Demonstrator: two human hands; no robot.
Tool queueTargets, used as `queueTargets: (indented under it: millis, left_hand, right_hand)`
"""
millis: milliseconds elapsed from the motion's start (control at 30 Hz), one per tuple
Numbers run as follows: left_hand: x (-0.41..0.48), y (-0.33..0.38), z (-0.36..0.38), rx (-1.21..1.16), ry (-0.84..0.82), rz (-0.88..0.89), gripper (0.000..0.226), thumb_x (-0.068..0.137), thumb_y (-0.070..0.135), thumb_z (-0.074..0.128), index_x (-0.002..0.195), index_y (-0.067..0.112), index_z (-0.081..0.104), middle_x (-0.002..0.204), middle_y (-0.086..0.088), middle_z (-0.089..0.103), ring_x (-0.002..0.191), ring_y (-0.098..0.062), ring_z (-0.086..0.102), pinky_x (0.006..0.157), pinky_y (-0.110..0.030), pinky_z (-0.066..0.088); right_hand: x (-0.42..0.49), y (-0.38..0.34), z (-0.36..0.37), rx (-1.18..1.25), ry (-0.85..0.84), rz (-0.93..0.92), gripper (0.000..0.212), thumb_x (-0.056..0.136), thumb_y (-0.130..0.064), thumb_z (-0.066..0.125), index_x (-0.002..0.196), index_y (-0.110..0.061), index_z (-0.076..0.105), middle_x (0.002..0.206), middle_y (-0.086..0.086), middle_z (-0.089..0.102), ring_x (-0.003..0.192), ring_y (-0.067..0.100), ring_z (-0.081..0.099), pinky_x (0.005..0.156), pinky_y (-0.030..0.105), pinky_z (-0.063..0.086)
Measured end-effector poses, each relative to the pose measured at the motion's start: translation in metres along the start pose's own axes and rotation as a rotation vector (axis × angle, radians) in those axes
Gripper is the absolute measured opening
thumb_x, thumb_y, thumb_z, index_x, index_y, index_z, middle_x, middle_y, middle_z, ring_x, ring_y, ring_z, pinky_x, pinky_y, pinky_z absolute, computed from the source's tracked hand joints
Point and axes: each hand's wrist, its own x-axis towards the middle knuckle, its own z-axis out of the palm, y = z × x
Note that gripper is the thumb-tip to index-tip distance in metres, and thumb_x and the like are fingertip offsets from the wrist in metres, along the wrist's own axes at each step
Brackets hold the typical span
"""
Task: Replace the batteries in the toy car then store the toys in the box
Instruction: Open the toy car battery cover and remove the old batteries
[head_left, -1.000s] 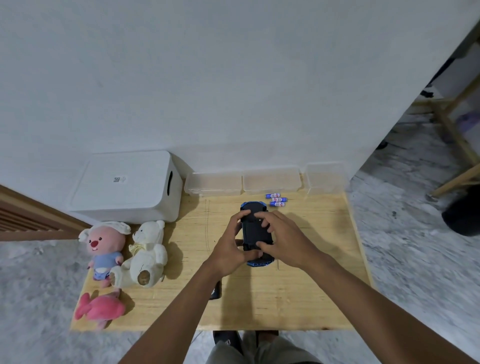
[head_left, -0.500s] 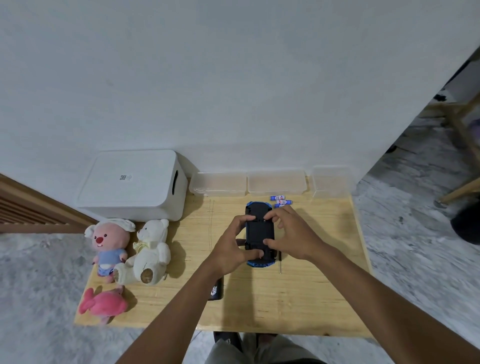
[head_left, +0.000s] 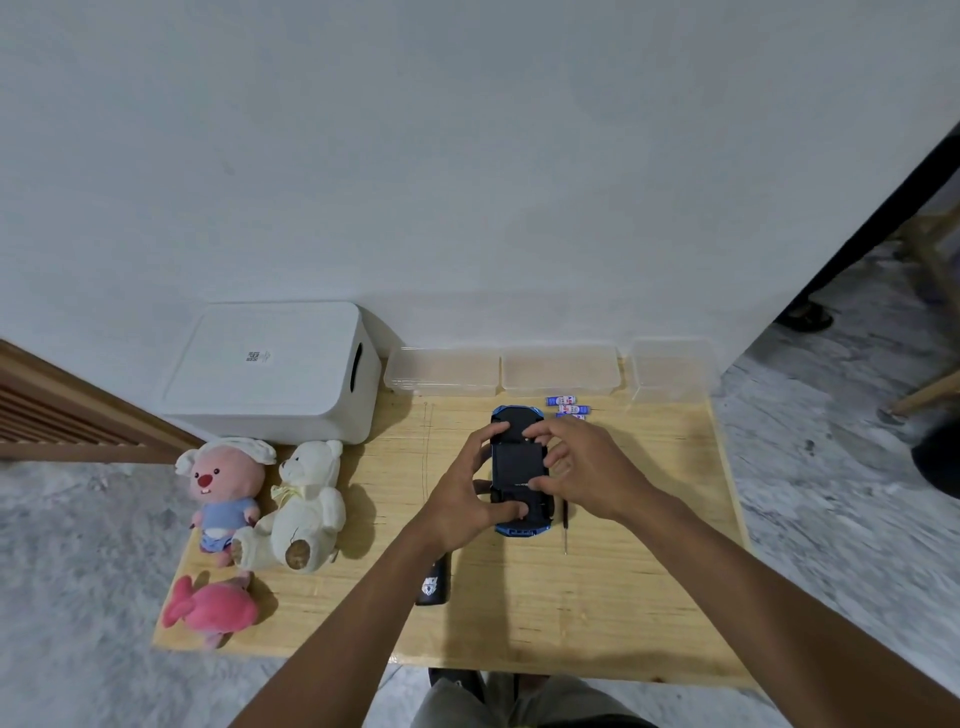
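three clear tubs (head_left: 560, 370), lidded white box (head_left: 270, 374), left hand (head_left: 462, 499) and right hand (head_left: 582, 467) gripping upturned toy car (head_left: 517, 462)

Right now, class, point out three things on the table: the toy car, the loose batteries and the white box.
toy car (head_left: 517, 462): head view, middle of its dark underside.
batteries (head_left: 562, 400): head view, label of the farthest one.
white box (head_left: 270, 358): head view, flat top of its lid.
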Motion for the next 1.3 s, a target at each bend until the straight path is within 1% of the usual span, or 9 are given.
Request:
queueTargets:
  millis: [333, 533, 667, 767, 867, 1033, 1167, 1233, 1300]
  left_hand:
    - [0.001, 0.004, -0.003, 0.036, -0.005, 0.013, 0.095, 0.074, 0.003, 0.087, 0.144, 0.049, 0.042, 0.144, 0.010, 0.053, 0.132, -0.026, 0.054, 0.101, -0.046, 0.057]
    - [0.004, 0.001, 0.001, 0.046, 0.000, 0.034, 0.096, 0.074, 0.002, 0.086, 0.146, 0.045, 0.041, 0.148, 0.013, 0.050, 0.140, -0.014, 0.047, 0.105, -0.045, 0.054]
    - [0.006, -0.004, 0.001, 0.054, 0.006, 0.000, 0.101, 0.076, 0.002, 0.087, 0.150, 0.048, 0.035, 0.145, 0.010, 0.052, 0.137, -0.013, 0.050, 0.105, -0.041, 0.054]
    - [0.010, -0.009, 0.001, 0.047, 0.004, -0.019, 0.104, 0.075, 0.004, 0.089, 0.150, 0.051, 0.033, 0.148, 0.007, 0.051, 0.130, -0.002, 0.053, 0.104, -0.038, 0.055]
    - [0.012, -0.013, 0.005, 0.033, 0.005, -0.029, 0.104, 0.076, 0.003, 0.089, 0.150, 0.052, 0.034, 0.147, 0.005, 0.052, 0.135, -0.007, 0.051, 0.102, -0.036, 0.056]
    - [0.013, -0.012, 0.009, 0.034, -0.008, -0.032, 0.104, 0.076, 0.003, 0.088, 0.150, 0.051, 0.033, 0.146, 0.006, 0.053, 0.139, -0.015, 0.048, 0.104, -0.038, 0.055]
    - [0.011, -0.011, 0.010, 0.030, -0.015, -0.046, 0.104, 0.076, 0.002, 0.088, 0.150, 0.052, 0.034, 0.146, 0.007, 0.053, 0.136, -0.021, 0.051, 0.104, -0.039, 0.055]
    - [0.011, -0.009, 0.011, 0.033, -0.013, -0.049, 0.105, 0.076, 0.002, 0.088, 0.149, 0.052, 0.033, 0.145, 0.007, 0.052, 0.134, -0.022, 0.054, 0.101, -0.037, 0.057]
    - [0.011, -0.006, 0.013, 0.036, -0.007, -0.049, 0.106, 0.075, 0.001, 0.089, 0.149, 0.053, 0.032, 0.145, 0.006, 0.050, 0.129, -0.020, 0.057, 0.098, -0.036, 0.058]
  right_hand:
    - [0.009, 0.005, 0.002, -0.080, 0.011, -0.092, 0.064, 0.071, -0.022, 0.089, 0.129, -0.025, 0.061, 0.117, -0.004, 0.058, 0.081, 0.006, 0.064, 0.072, 0.010, 0.049]
    - [0.001, 0.005, -0.006, -0.228, 0.071, -0.151, 0.062, 0.070, -0.033, 0.076, 0.129, -0.025, 0.059, 0.112, -0.012, 0.055, 0.080, 0.002, 0.055, 0.079, 0.022, 0.051]
    - [-0.012, 0.039, -0.027, -0.155, 0.187, -0.042, 0.060, 0.066, -0.035, 0.080, 0.123, -0.034, 0.062, 0.108, -0.020, 0.056, 0.084, -0.003, 0.056, 0.079, 0.016, 0.046]
    - [-0.034, 0.086, -0.039, -0.187, 0.182, 0.126, 0.061, 0.067, -0.027, 0.086, 0.123, -0.028, 0.064, 0.109, -0.014, 0.059, 0.089, 0.006, 0.058, 0.078, 0.023, 0.048]
    - [-0.057, 0.129, -0.039, -0.149, 0.146, 0.274, 0.062, 0.067, -0.021, 0.088, 0.125, -0.024, 0.065, 0.114, -0.008, 0.060, 0.098, 0.014, 0.059, 0.081, 0.025, 0.049]
    - [-0.065, 0.154, -0.026, -0.202, 0.138, 0.291, 0.063, 0.071, -0.019, 0.083, 0.130, -0.024, 0.061, 0.118, -0.007, 0.058, 0.113, 0.020, 0.054, 0.096, 0.034, 0.048]
    - [-0.064, 0.143, -0.022, -0.274, 0.173, 0.311, 0.068, 0.071, -0.022, 0.082, 0.133, -0.026, 0.056, 0.127, -0.005, 0.052, 0.119, 0.022, 0.049, 0.093, 0.038, 0.049]
    - [-0.060, 0.129, -0.020, -0.264, 0.224, 0.299, 0.059, 0.074, -0.024, 0.082, 0.129, -0.027, 0.059, 0.127, -0.006, 0.052, 0.117, 0.020, 0.050, 0.090, 0.039, 0.051]
    - [-0.050, 0.101, -0.018, -0.138, 0.317, 0.273, 0.032, 0.079, -0.027, 0.080, 0.108, -0.031, 0.067, 0.115, -0.010, 0.058, 0.108, 0.016, 0.058, 0.085, 0.036, 0.054]
